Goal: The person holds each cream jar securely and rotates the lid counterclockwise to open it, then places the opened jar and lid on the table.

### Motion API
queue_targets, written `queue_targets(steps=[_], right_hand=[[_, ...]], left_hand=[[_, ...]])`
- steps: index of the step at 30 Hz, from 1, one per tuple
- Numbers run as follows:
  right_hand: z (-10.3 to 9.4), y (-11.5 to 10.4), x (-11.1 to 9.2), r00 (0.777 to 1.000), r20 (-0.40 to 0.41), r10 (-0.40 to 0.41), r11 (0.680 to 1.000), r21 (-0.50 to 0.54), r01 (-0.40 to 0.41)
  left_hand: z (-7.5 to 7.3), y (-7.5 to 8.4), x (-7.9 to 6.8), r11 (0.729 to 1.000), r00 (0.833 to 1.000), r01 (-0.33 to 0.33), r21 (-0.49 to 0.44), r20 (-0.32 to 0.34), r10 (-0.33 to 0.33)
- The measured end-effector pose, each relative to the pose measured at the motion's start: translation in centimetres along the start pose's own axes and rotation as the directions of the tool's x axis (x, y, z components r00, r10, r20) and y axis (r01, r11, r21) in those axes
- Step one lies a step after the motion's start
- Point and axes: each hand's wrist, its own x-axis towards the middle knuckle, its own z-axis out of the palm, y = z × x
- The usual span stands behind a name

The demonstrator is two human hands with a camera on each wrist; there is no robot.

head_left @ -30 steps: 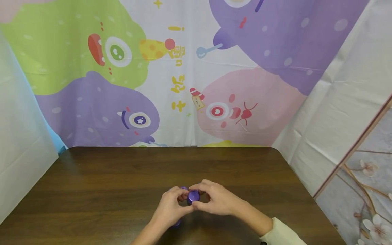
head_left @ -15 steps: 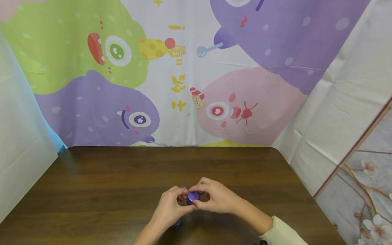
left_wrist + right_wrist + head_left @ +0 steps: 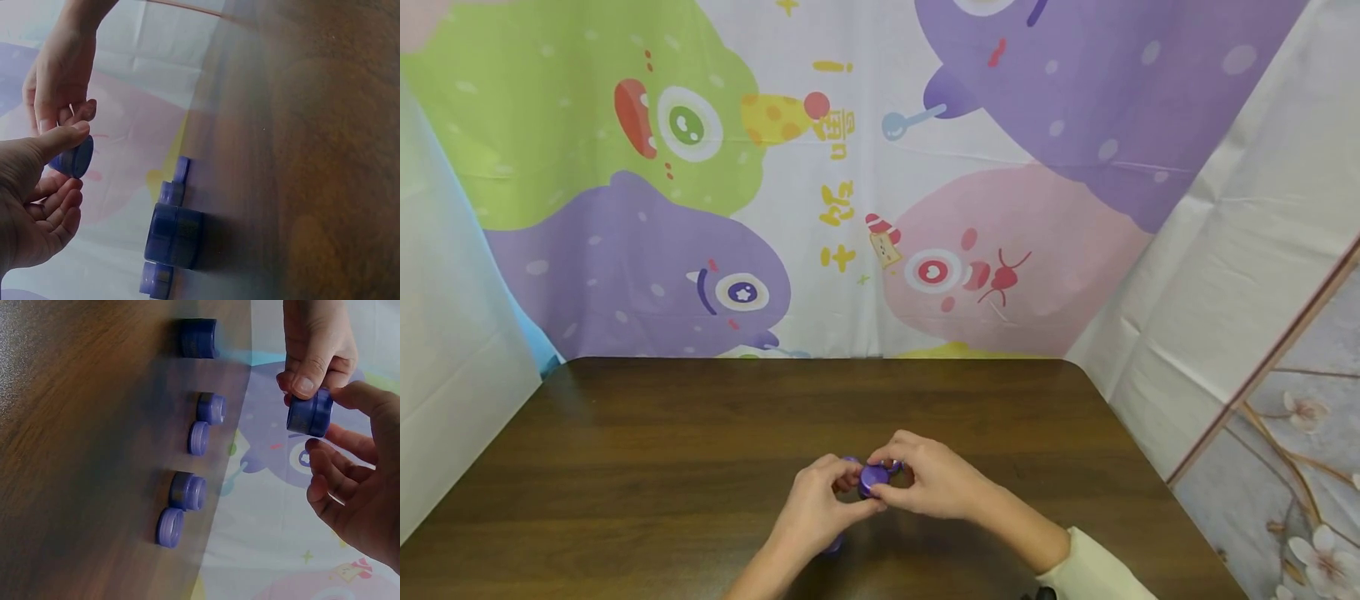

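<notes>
Both hands meet over the middle of the table on one small purple jar (image 3: 874,479). My left hand (image 3: 820,502) holds the jar's body between thumb and fingers, clear of the tabletop in the right wrist view. From the right, my right hand (image 3: 934,478) pinches the lid, its thumb (image 3: 361,394) near the top. In the right wrist view, two open jars (image 3: 187,490) stand on the table, each beside a loose purple lid (image 3: 170,528). A capped jar (image 3: 199,339) stands apart from them, closer to the left arm.
Below the hands is a dark brown wooden table (image 3: 647,433). A cloth backdrop (image 3: 865,317) with cartoon figures hangs behind it, and white cloth covers both sides. A flower-patterned panel (image 3: 1300,467) stands at the right.
The right hand has shifted slightly away from me, its fingers moving around the lid. More of a purple piece shows behind it. The left hand stays nearly still.
</notes>
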Motion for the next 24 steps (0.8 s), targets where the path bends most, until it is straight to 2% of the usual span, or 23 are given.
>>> queue_targets(steps=[4, 11, 14, 20, 24], right_hand=[[-0.12, -0.14, -0.12, 0.999, 0.035, 0.002, 0.999, 0.035, -0.003], [-0.13, -0.16, -0.08, 0.996, -0.088, 0.016, 0.999, -0.028, -0.019], [-0.15, -0.15, 0.01, 0.998, -0.061, 0.014, 0.999, -0.036, -0.016], [-0.30, -0.31, -0.05, 0.999, 0.041, 0.019, 0.999, 0.025, -0.020], [-0.32, -0.36, -0.07, 0.998, -0.009, 0.055, 0.998, 0.013, -0.055]], left_hand=[[0.03, 0.01, -0.01, 1.000, 1.000, -0.007, 0.005, -0.017, 0.007], [0.04, 0.14, -0.04, 1.000, 1.000, 0.007, 0.011, -0.011, -0.007], [0.03, 0.09, -0.05, 1.000, 1.000, 0.004, 0.008, -0.013, -0.004], [0.02, 0.01, -0.09, 1.000, 1.000, -0.013, -0.003, -0.026, 0.013], [0.01, 0.01, -0.13, 1.000, 1.000, 0.001, -0.009, -0.020, -0.002]])
